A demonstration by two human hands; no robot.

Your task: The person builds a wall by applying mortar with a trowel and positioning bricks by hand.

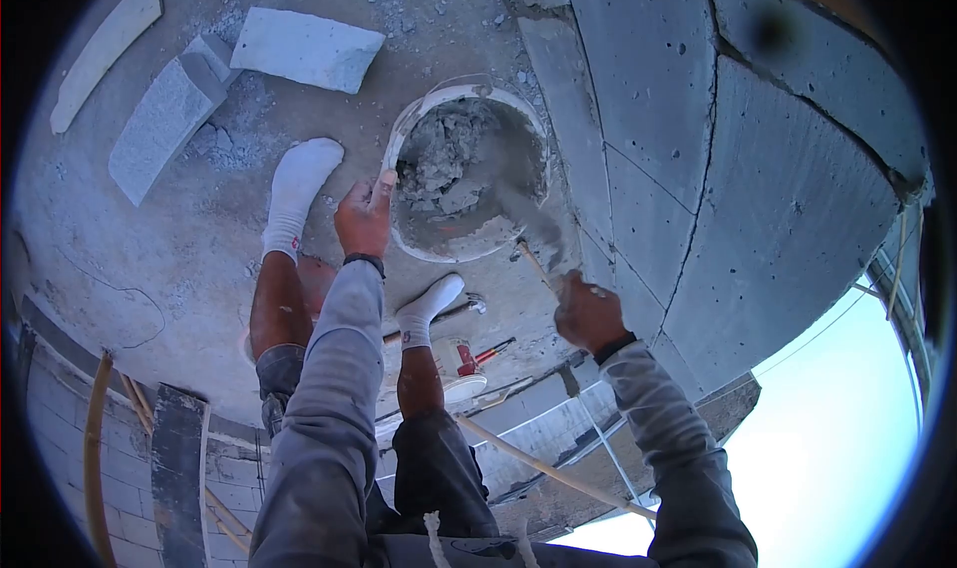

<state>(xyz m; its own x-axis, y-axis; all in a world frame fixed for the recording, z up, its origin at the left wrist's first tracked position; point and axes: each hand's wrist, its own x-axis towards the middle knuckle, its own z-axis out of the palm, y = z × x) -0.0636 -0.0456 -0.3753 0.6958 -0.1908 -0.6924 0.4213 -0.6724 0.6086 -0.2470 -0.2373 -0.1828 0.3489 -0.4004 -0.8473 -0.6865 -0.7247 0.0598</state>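
A round white bucket (398,140) stands on the floor near the block wall, with lumpy grey mortar (454,159) inside. My left hand (365,219) grips the bucket's rim on its left side, thumb on the edge. My right hand (588,312), closed, holds a thin wooden-handled tool (536,265) that points up and left toward the bucket. The tool's far end is blurred over the mortar, so its shape is hard to make out.
Grey block wall (648,80) rises on the right. Cut pale blocks (304,48) lie at upper left. A hammer (454,312), a small white container (449,369) and bamboo poles (97,448) are lower down. My socked feet flank my left forearm.
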